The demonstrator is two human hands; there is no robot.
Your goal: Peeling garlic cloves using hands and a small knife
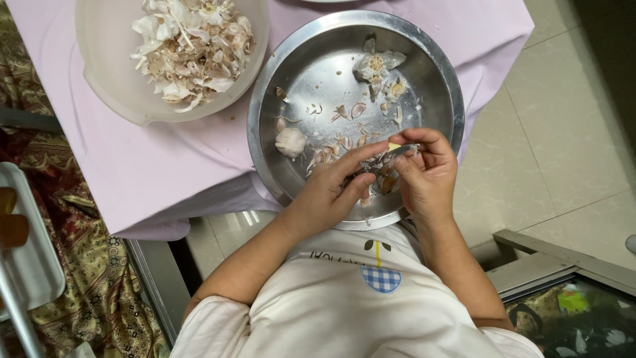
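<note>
white shirt point(344, 311) with checked blue patch nearest camera, bottom centre. far left: pale tray point(26, 258) on patterned cloth. translucent bowl point(106, 66) heaped with garlic skins point(192, 40) on lilac-covered bench point(152, 166). steel pan point(318, 73) beside bowl, holding whole garlic piece point(290, 142), scattered skins, spent bulb base point(377, 64) at far side. left hand point(331, 189) over pan's near edge, grip pinched on garlic clove point(393, 146). right hand point(427, 176) meets it, grip clenched on same clove, small blade-like tool partly hidden. tiled floor point(556, 132) right.
</note>
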